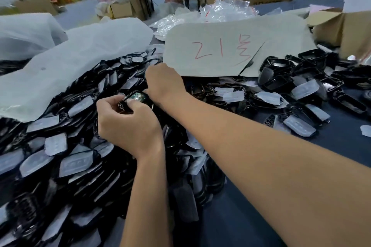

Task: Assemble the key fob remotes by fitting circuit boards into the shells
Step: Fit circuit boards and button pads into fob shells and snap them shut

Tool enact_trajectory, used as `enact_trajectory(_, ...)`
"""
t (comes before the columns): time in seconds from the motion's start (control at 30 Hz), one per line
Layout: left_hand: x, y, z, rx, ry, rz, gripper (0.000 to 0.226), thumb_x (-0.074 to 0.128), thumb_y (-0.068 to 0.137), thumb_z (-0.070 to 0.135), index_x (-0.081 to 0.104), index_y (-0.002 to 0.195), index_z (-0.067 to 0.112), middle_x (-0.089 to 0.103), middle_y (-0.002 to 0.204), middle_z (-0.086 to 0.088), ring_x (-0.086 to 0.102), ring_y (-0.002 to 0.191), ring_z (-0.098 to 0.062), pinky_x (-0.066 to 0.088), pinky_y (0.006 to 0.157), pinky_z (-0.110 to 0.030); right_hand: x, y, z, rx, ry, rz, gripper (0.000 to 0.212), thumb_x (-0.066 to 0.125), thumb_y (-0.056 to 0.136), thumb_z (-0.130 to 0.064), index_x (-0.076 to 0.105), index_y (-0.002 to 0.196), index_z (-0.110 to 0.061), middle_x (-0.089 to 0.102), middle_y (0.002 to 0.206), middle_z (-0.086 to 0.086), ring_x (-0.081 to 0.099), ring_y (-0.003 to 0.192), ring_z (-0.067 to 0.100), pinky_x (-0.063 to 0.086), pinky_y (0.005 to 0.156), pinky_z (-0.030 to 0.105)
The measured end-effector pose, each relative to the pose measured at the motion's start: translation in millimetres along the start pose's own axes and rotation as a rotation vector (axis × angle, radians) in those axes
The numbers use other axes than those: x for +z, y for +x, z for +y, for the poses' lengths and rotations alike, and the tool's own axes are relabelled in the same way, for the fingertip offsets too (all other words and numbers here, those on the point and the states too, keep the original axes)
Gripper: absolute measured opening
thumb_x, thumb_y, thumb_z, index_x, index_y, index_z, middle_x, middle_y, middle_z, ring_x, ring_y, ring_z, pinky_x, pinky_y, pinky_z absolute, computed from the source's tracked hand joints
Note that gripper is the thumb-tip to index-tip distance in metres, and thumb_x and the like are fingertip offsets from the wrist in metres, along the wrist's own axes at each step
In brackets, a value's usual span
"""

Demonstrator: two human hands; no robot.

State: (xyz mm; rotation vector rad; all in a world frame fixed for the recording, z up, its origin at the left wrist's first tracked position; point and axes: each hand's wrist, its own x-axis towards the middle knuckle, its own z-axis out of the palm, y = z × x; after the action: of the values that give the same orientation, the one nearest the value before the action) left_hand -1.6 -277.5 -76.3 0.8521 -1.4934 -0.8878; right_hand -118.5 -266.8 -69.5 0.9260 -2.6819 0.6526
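My left hand point(128, 124) grips a glossy black key fob shell point(137, 97) between thumb and fingers, just above a big heap of shells. A greenish circuit board shows inside the shell. My right hand point(164, 84) reaches across from the right, knuckles up, its fingertips at the shell's far end. Whether they pinch the shell is hidden. Rows of black shells with pale film stickers point(60, 158) fill the table's left. More loose shells point(297, 94) lie at the right.
A sheet of cardboard with red writing point(230, 50) lies behind my hands. White foam wrap point(70, 62) covers the heap at the left. A cardboard box point(341, 30) stands at the far right. Clear plastic bags point(224, 9) lie beyond. Blue tabletop point(251, 206) shows at the lower right.
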Motion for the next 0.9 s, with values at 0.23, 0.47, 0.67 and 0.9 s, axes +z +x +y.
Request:
enact_trajectory(0.23,-1,0,2,-0.002,-0.029,0.011,0.014,0.059,0.082,0.008,0.065,0.094,0.011,0.058,0.082,0.011,0.062,0.080,-0.015,0.052,0.076,-0.026,-8,-7,-3,-0.023,-0.107,0.054,0.021,0.052,0.089,0.004,0.047,0.084,-0.016,0.064,0.107,0.012,0.064,0.093,0.036,0.039,0.067,0.036)
enact_trajectory(0.47,-4,-1,5,-0.054,-0.043,0.015,0.015,0.060,0.081,0.008,0.066,0.094,0.008,0.063,0.085,0.004,0.064,0.082,-0.020,0.053,0.083,-0.039,-21,-11,0,-0.082,-0.199,-0.013,0.026,0.060,0.092,-0.005,0.064,0.116,-0.012,0.064,0.121,0.012,0.064,0.111,0.033,0.041,0.074,0.036)
enact_trajectory(0.67,-4,-1,6,-0.064,-0.060,0.032,0.015,0.060,0.081,0.008,0.066,0.095,0.007,0.063,0.085,0.003,0.063,0.083,-0.021,0.051,0.082,-0.036,-32,-23,12,-0.155,-0.127,-0.097,0.015,0.069,0.089,-0.011,0.058,0.098,-0.016,0.064,0.116,0.012,0.064,0.101,0.033,0.046,0.073,0.036)
enact_trajectory(0.9,-4,0,5,-0.084,-0.055,0.025,0.015,0.061,0.081,0.009,0.067,0.095,0.007,0.056,0.081,0.012,0.061,0.084,-0.017,0.051,0.086,-0.038,-44,-31,27,-0.201,0.005,-0.100,0.012,0.073,0.092,-0.023,0.066,0.083,-0.021,0.059,0.087,-0.007,0.059,0.098,0.020,0.045,0.076,0.031)
